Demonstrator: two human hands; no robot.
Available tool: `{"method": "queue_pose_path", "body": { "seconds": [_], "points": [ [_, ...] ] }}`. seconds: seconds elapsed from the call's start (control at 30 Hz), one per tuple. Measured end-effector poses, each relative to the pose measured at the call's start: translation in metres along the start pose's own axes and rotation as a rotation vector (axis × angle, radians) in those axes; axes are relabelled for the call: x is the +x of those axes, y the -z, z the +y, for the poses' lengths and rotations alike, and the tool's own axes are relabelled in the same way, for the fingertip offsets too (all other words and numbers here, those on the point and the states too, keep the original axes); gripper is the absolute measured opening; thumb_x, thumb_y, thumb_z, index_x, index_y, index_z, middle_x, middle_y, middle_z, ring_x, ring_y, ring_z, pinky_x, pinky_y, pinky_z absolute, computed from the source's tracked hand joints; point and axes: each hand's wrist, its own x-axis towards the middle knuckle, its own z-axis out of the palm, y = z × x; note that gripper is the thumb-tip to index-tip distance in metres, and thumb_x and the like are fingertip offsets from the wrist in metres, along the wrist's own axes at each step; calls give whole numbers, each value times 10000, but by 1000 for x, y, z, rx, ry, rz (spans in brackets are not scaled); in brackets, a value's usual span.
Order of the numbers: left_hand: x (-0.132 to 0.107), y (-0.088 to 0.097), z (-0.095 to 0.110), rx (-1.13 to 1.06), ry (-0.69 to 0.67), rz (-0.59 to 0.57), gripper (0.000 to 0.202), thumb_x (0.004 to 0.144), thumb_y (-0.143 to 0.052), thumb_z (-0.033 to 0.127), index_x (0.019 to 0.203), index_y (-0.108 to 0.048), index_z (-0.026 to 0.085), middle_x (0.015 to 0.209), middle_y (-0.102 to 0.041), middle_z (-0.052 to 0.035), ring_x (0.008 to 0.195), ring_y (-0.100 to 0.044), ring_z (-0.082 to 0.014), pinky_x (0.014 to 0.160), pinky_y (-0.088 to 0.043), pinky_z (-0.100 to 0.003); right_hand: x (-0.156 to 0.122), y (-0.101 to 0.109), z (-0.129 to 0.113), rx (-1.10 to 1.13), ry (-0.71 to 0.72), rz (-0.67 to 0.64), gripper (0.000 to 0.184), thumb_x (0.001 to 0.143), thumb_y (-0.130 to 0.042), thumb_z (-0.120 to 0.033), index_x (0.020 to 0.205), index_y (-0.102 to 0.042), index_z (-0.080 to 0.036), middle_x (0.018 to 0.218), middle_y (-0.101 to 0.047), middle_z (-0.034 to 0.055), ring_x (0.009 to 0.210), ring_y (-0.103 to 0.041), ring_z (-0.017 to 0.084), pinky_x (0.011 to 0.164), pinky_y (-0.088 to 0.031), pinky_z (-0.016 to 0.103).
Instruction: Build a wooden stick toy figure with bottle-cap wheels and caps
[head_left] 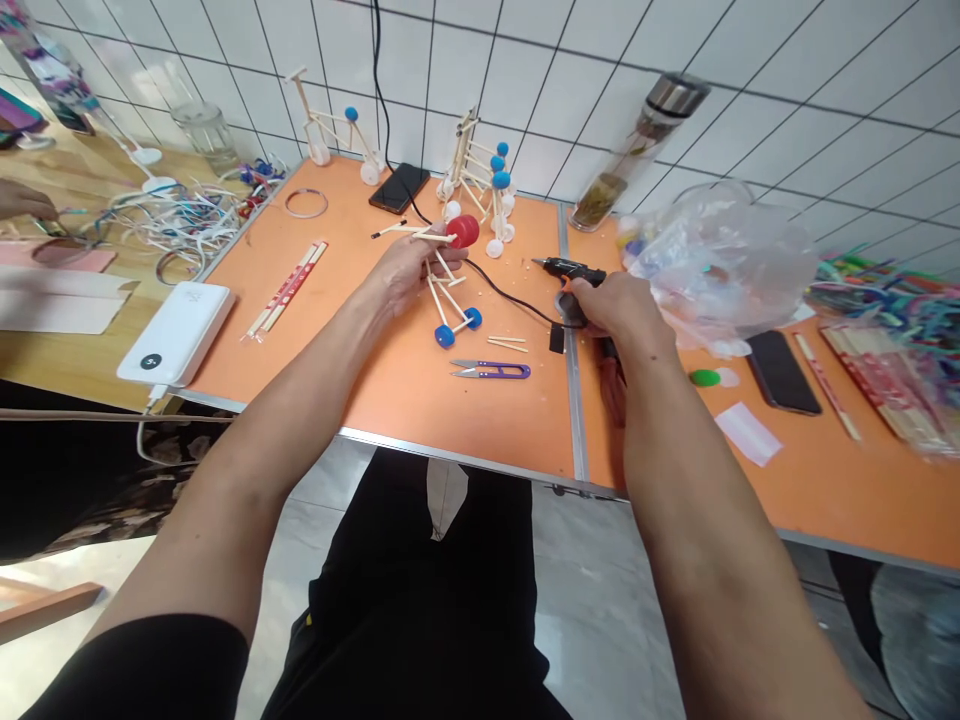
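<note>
My left hand (409,272) is closed on a small wooden stick model (447,290) with a red cap (465,231) at its top and two blue caps at its foot, held over the orange table (375,380). My right hand (619,305) grips a black glue gun (568,270) whose nozzle points left toward the model. The gun's black cord runs across the table to the back wall. Purple thread snips (491,370) and two loose sticks (508,344) lie just in front of the model.
Two finished stick models (480,185) stand at the back by a black phone (399,187). A white power bank (178,330) and wrapped chopsticks (289,288) lie left. A clear plastic bag (720,262), a bottle (637,150), another phone (782,371) and craft supplies sit right. Another person's hand (22,200) is far left.
</note>
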Motion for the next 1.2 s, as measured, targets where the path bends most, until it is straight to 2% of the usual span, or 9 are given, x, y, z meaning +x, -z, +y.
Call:
{"method": "queue_pose_path", "body": {
  "seconds": [0.1,0.17,0.27,0.37,0.57,0.7,0.93,1.03,1.2],
  "points": [
    [4,-1,-2,-18,6,-5,319,996,-928,499,1201,-818,282,1118,-989,-83,1303,-966,-299,1124,-789,-370,-26,-1,-6,-118,170,209,211,1079,-903,-320,1167,-860,-133,1229,-859,353,1260,-832,523,1124,-601,659],
    [6,0,-2,-32,14,-10,287,1003,-931,477,1169,-803,281,1100,-983,-80,1275,-972,-300,1128,-794,-385,-51,-8,-14,-17,417,290,222,1092,-850,-250,1304,-869,-188,1321,-878,269,1256,-827,457,1109,-611,596],
    [6,0,-2,-54,9,-11,251,1034,-940,473,1103,-787,285,1055,-971,-81,1263,-976,-300,1135,-795,-388,-93,-24,-33,0,874,100,476,1116,-781,-263,1591,-812,-274,1522,-871,164,1192,-823,378,926,-611,474],
    [4,0,-2,-53,11,12,273,1086,-928,503,1034,-776,282,1027,-962,-88,1292,-974,-310,1170,-784,-402,-122,-36,-54,-198,1011,-36,478,1194,-678,-271,1659,-788,-268,1666,-824,175,1257,-831,384,749,-492,431],
    [5,0,-3,-46,75,79,406,1120,-915,628,982,-756,280,1024,-962,-105,1314,-973,-335,1213,-771,-441,-134,-48,-70,-388,1067,-42,455,1282,-514,-253,1638,-796,-218,1515,-880,204,1191,-833,364,716,-339,432],
    [4,3,-3,-58,86,64,523,1074,-934,793,1121,-805,288,1116,-978,-115,1358,-957,-361,1207,-777,-460,-125,-62,-63,-319,1069,11,520,1214,-529,-169,1654,-804,-191,1406,-909,193,1213,-856,354,749,-433,423],
    [-7,2,-2,-16,9,-44,768,966,-939,977,1186,-778,259,1349,-950,-125,1440,-900,-374,1271,-709,-500,-100,-92,-55,518,881,155,269,1116,-722,-253,1337,-876,-263,1213,-941,82,1041,-884,284,952,-710,423],
    [-12,-1,1,19,-19,-79,755,980,-913,986,1157,-777,265,1351,-926,-119,1447,-882,-379,1244,-693,-499,-97,-91,-59,909,652,-1,235,1100,-870,-459,1273,-852,-302,977,-873,-7,789,-829,214,770,-722,363],
    [-11,1,5,103,-49,22,770,979,-865,1013,1079,-777,255,1186,-910,-125,1200,-908,-351,992,-695,-440,-94,-85,-62,1364,375,-289,645,837,-1152,-696,1205,-786,-313,932,-850,-63,729,-816,135,682,-724,245]
  ]
}}
